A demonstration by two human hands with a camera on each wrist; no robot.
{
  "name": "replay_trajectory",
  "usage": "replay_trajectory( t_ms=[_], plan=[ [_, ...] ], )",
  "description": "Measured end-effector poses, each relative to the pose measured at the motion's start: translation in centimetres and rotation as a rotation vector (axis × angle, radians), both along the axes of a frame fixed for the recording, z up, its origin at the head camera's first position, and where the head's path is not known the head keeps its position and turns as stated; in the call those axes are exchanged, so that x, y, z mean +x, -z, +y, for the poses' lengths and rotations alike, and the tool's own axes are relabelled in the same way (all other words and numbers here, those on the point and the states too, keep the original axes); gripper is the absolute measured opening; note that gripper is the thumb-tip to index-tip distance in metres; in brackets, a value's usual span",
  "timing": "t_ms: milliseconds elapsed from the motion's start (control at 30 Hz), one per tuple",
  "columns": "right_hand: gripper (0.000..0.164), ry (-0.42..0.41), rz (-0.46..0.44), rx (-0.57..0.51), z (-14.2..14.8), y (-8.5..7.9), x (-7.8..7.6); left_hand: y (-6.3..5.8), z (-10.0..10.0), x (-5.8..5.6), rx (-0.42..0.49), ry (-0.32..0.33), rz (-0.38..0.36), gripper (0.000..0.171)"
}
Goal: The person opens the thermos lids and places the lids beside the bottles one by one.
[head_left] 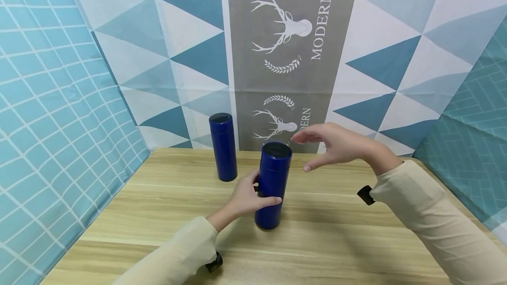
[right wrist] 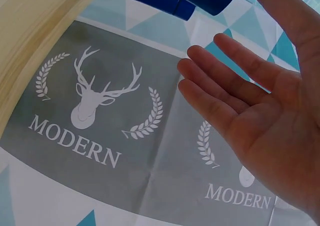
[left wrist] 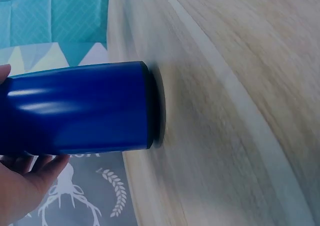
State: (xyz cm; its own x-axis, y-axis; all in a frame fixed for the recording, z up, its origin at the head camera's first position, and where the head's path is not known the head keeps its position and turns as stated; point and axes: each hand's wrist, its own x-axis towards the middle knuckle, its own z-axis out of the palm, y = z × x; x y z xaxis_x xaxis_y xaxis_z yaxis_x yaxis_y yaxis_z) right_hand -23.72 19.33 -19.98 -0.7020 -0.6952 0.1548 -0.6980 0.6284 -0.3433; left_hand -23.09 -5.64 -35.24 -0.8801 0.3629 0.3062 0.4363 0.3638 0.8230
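Note:
A dark blue insulated bottle (head_left: 274, 175) with a black-topped lid stands nearly upright, tilted slightly, at the middle of the table. My left hand (head_left: 247, 195) grips it round the lower half, with the thumb across the front and the fingers behind. In the left wrist view, the base of the bottle (left wrist: 85, 108) is right at the wood surface. To the right of the lid, my right hand (head_left: 334, 144) hovers with thumb and fingers spread, holding nothing. Its palm and straight fingers (right wrist: 215, 103) show in the right wrist view, apart from the bottle.
Another blue bottle (head_left: 224, 148) of the same look stands further back on the left. The wooden table (head_left: 158, 214) reaches to a patterned backdrop (head_left: 291, 78) with deer prints. Blue tiled sheets (head_left: 43, 100) hang at both sides.

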Motion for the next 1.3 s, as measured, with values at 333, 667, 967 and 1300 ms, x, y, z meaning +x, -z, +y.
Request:
replay_trajectory(
  t_ms=[333, 667, 967, 1300],
  plan=[
    [0.066, -0.030, 0.014, 0.027, -1.3, -1.0, 0.5, 0.1, 0.9, 0.2, -0.003, 0.046, 0.024, 0.065],
    [0.066, -0.084, 0.027, 0.076, -2.7, -1.9, 0.8, 0.0, 1.3, 0.3, 0.014, 0.066, -0.003, 0.063],
    [0.067, -0.089, -0.005, 0.147, -3.9, -2.6, 1.1, 0.0, 1.6, 0.2, 0.005, 0.072, -0.022, 0.065],
    [0.063, -0.108, -0.025, 0.184, -4.7, -2.9, 1.1, 0.0, 1.5, 0.1, 0.006, 0.109, -0.035, 0.067]
  ],
)
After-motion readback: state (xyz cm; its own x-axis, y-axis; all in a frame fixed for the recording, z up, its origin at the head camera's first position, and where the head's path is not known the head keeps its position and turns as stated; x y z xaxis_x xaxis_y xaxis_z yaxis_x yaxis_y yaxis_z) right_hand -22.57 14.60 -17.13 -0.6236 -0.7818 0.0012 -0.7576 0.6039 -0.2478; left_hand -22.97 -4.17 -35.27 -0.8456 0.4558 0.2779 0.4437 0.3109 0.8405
